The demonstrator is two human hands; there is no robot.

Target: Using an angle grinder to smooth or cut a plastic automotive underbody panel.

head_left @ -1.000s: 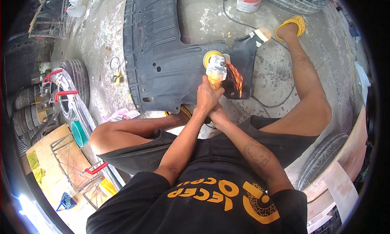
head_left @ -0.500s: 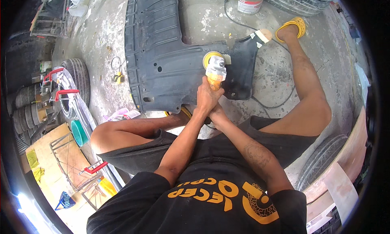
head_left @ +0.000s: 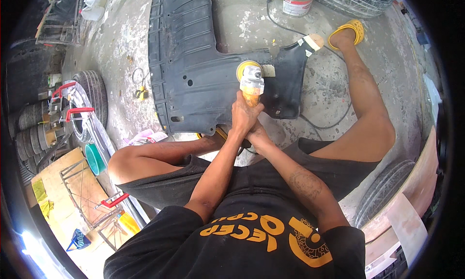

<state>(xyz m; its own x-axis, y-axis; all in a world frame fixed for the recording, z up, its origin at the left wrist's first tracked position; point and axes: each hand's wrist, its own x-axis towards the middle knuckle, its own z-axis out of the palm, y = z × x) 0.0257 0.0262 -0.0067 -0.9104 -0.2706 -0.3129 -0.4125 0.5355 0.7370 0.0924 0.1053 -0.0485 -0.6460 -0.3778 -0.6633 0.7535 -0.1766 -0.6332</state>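
Note:
An angle grinder [head_left: 252, 90] with a yellow body, a silver head and a round yellow disc [head_left: 248, 71] is held in both hands over a large black plastic panel [head_left: 193, 92] on the floor. My left hand [head_left: 243, 115] wraps round the front of its body. Closer to me, my right hand [head_left: 260, 135] is closed round the rear part, which is mostly hidden by the hands. The disc lies at the panel's surface, beside a small beige patch [head_left: 268, 70]. Another pale patch [head_left: 315, 42] sits at the panel's far right tip.
A dark cord [head_left: 334, 125] runs over the floor right of the panel. A bucket [head_left: 293, 2] stands at the far side by wrapped tyres [head_left: 356, 0]. My foot in a yellow clog [head_left: 355, 31] rests at the right. Red-handled frames [head_left: 80, 112] and a tyre [head_left: 92, 88] are at the left.
The grinder and both hands have shifted slightly to the left across the panel, so the disc is now a little farther from the beige patch. The panel has not moved.

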